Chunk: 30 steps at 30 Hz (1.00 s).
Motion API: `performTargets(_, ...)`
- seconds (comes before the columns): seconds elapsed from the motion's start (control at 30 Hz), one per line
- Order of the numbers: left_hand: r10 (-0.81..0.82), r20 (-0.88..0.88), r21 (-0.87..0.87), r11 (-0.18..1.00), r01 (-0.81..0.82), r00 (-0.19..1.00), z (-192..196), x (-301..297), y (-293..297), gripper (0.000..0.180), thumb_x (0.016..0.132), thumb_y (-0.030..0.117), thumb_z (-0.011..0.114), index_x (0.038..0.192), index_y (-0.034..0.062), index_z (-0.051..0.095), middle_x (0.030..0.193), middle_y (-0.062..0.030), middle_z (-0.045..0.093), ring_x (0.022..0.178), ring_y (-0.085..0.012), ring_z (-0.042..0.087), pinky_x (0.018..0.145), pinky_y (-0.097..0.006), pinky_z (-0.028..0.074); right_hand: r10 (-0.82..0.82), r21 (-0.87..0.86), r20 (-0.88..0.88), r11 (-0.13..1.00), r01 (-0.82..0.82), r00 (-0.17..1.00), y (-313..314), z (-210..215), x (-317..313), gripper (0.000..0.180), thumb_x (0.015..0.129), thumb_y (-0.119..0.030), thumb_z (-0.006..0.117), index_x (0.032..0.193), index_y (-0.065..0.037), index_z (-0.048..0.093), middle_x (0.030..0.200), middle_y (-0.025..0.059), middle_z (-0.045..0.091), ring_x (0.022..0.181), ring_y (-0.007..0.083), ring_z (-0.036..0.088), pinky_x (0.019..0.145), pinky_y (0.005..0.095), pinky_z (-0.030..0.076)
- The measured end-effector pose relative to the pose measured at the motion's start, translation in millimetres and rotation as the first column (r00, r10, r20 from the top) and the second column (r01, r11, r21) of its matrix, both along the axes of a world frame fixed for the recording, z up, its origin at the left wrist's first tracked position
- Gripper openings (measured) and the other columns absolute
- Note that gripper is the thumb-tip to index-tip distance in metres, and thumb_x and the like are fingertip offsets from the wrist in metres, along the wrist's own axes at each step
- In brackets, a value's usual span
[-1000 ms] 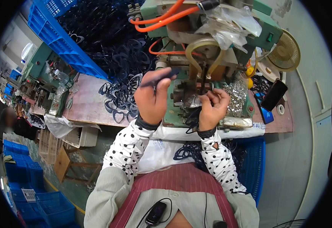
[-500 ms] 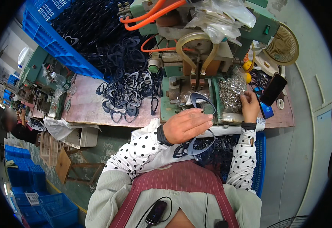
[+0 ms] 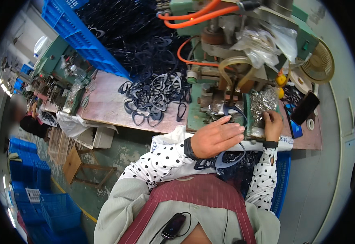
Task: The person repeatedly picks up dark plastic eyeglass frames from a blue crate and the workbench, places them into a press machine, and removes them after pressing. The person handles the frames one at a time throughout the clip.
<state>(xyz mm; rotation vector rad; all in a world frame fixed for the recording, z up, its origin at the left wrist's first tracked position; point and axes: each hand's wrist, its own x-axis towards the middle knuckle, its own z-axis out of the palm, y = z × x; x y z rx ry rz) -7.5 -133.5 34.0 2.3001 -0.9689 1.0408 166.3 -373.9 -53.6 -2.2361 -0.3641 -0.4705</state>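
My left hand [image 3: 215, 139], palm down with fingers together, is closed on a dark blue rubber strap loop [image 3: 228, 163]. One end of this loop hangs toward my lap, and its other part [image 3: 242, 114] reaches up to the press. Part of the loop is hidden under my fingers. At the right edge of a tray heaped with small shiny metal pieces [image 3: 260, 102], my right hand [image 3: 273, 127] has its fingers bent together. Whatever they pinch is too small to make out. The green press [image 3: 197, 118] stands just beyond my left hand, with clear tubes above the work spot.
Loose dark straps [image 3: 157, 93] pile on the table, left of the press, below a tipped blue crate [image 3: 86, 44]. More straps lie in a blue basket [image 3: 282, 179] at my lap. A phone [image 3: 304, 109] and a fan [image 3: 319, 61] stand at the right.
The whole view has shifted, so the scene sits further right and lower. My left hand stays by the press with the strap. My right hand is slightly nearer me along the tray edge.
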Motion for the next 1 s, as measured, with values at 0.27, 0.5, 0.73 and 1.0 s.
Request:
performTargets(0.27,0.689,-0.102,-0.197,0.693,-0.693,0.718,-54,-1,105,0.017,0.078,0.001,0.066,0.095,0.0028,0.066,0.087,-0.013,0.059,0.081,-0.0337,0.058,0.068,-0.039,0.047,0.022,-0.167,0.398,0.985,0.049,0.917,9,1,-10,0.009,0.081,-0.008,0.069,0.09,-0.01,0.068,0.085,0.0086,0.065,0.082,0.0293,0.058,0.077,0.0384,0.045)
performTargets(0.5,0.886,-0.464,0.305,0.173,-0.937,0.013,-103,26,174,0.046,0.079,0.024,0.072,0.12,0.0108,0.056,0.105,-0.018,0.054,0.092,-0.038,0.062,0.073,-0.044,0.054,-0.044,-0.14,0.347,0.985,0.099,0.937,15,1,-17,0.011,0.078,-0.004,0.07,0.086,-0.012,0.069,0.086,0.0059,0.067,0.084,0.0275,0.058,0.078,0.0376,0.046)
performTargets(0.73,0.826,-0.436,-0.039,0.379,-0.925,0.357,-94,10,169,0.029,0.08,0.014,0.069,0.105,0.007,0.057,0.102,-0.0171,0.057,0.088,-0.0385,0.061,0.072,-0.045,0.052,-0.099,-0.219,0.388,0.956,0.196,0.916,9,3,-10,0.011,0.078,-0.005,0.069,0.086,-0.012,0.07,0.087,0.0075,0.066,0.085,0.0301,0.057,0.077,0.0401,0.045)
performTargets(1.0,0.572,-0.442,-0.487,0.494,-0.72,0.691,-42,0,113,0.023,0.09,0.015,0.065,0.104,0.0,0.054,0.09,-0.0118,0.059,0.073,-0.0232,0.058,0.067,-0.032,0.047,-0.142,-0.071,0.391,0.98,0.184,0.91,14,23,-11,0.012,0.08,-0.003,0.068,0.089,-0.01,0.069,0.088,0.0099,0.067,0.085,0.0305,0.059,0.077,0.0394,0.045)
